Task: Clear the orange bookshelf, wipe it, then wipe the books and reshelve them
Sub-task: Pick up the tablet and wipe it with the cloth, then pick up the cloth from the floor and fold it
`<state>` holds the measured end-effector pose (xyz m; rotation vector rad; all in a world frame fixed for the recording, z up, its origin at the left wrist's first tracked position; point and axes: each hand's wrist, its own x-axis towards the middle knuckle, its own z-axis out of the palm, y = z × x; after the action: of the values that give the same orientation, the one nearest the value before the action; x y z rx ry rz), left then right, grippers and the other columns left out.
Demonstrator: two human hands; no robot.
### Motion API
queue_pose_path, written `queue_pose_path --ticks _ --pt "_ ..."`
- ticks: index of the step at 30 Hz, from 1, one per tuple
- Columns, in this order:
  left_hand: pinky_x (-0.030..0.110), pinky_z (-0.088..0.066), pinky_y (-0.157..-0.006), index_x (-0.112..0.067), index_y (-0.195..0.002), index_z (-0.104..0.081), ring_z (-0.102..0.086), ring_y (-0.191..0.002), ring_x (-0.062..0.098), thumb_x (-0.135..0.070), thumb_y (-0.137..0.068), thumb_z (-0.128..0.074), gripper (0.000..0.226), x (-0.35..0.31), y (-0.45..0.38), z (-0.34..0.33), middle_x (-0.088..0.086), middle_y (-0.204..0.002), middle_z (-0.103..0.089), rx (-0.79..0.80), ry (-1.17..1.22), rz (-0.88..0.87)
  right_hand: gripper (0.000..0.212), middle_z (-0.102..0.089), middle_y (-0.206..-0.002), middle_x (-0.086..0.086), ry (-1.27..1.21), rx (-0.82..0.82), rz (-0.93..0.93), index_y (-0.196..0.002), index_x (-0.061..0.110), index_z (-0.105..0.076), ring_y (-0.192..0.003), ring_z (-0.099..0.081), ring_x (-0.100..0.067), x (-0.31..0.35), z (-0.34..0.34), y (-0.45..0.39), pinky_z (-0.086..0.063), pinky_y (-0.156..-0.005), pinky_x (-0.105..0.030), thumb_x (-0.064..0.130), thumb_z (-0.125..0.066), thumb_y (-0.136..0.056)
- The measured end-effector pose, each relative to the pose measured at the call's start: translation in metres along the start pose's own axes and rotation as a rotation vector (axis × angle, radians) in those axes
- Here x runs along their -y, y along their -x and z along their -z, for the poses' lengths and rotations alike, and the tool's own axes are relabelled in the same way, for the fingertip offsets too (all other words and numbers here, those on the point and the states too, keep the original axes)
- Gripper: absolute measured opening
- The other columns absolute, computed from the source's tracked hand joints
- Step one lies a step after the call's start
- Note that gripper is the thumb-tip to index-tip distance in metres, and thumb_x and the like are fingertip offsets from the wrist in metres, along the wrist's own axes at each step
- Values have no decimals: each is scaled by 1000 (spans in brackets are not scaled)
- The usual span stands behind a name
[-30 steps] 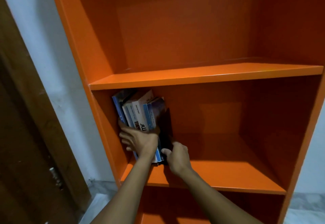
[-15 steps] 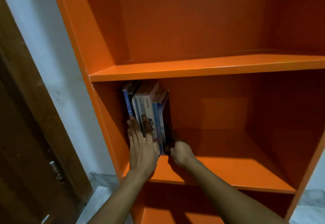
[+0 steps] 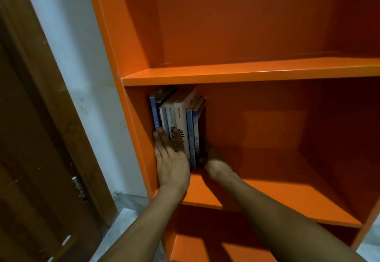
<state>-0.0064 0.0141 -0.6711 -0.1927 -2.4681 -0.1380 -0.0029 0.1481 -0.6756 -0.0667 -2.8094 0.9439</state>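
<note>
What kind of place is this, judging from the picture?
Probably a room in a home. An orange bookshelf stands against a white wall, beside a brown wooden door, on a pale, marble-like floor. A small row of books stands on one shelf.

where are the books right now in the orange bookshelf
In the head view, the upright row of books stands in the orange bookshelf's middle compartment, against its left wall, between the left hand and the right hand.

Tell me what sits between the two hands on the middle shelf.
In the head view, the lower spines of the upright books lie between the left hand, flat against them, and the right hand beside their right end.
</note>
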Motion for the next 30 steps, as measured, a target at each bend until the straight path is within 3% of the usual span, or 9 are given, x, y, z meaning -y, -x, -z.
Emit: queue_pose_path --ticks 4,7,10,13,16,19,22,26,30 --pt "55 3 -121 -6 -158 -7 24 -146 48 -27 -88 -67 94 8 8 6 37 -154 30 73 30 -59 59 -48 -146 -12 -41 55 -139 -156 20 -19 -118 -57 -29 8 6 9 -46 -83 -31 12 -40 -102" --pt "52 5 -123 -13 -159 -4 21 -150 40 -30 -93 -58 87 17 20 17 28 -162 19 95 119 -143 57 -60 -133 -18 -65 -125 -90 -151 14 -35 -116 -60 -36 17 7 30 -49 -88 -39 14 -53 -96" --pt "50 -2 -125 -15 -160 -10 8 -154 31 -29 -99 -51 74 23 48 25 18 -167 0 80 302 -250 44 -64 -128 -14 -136 -299 53 -138 10 -53 -121 -58 -32 18 -2 65 -48 -98 -38 23 -59 -96" --pt "40 -13 -125 -14 -155 -34 -16 -154 21 -23 -99 -48 58 33 89 26 10 -164 -26 -4 514 -289 29 -69 -112 -4 -235 -422 252 -124 13 -63 -103 -66 -22 11 -16 111 -52 -89 -36 18 -58 -95" --pt "36 -42 -108 -10 -131 -63 -54 -129 21 -12 -96 -51 37 48 136 17 6 -135 -61 -105 644 -303 21 -69 -104 -4 -184 -423 404 -112 10 -67 -97 -65 -19 -10 -40 150 -50 -86 -30 13 -56 -94" --pt "32 -49 -92 -10 -117 -69 -61 -106 20 -9 -94 -50 30 57 179 -3 6 -113 -64 -44 728 -255 23 -67 -99 -3 -47 -231 457 -113 12 -66 -94 -64 -21 -43 -75 173 -48 -82 -28 16 -52 -95" --pt "30 -50 -85 -16 -122 -63 -59 -105 17 -19 -93 -44 35 61 221 -41 2 -117 -59 225 730 -87 37 -60 -115 -7 116 117 245 -132 16 -56 -109 -58 -28 -88 -117 188 -43 -90 -33 19 -51 -95" --pt "41 -53 -92 -5 -130 -57 -63 -110 33 -38 -89 -36 56 65 294 -111 17 -124 -62 636 684 87 59 -40 -148 -14 214 548 -154 -153 19 -29 -133 -41 -35 -147 -165 223 -38 -108 -40 28 -51 -99" --pt "39 -47 -101 -9 -146 -40 -59 -122 38 -25 -95 -54 55 51 369 -152 21 -134 -58 1058 542 211 54 -48 -142 -8 164 777 -350 -143 15 -40 -127 -49 -30 -179 -202 272 -41 -106 -42 37 -54 -95"
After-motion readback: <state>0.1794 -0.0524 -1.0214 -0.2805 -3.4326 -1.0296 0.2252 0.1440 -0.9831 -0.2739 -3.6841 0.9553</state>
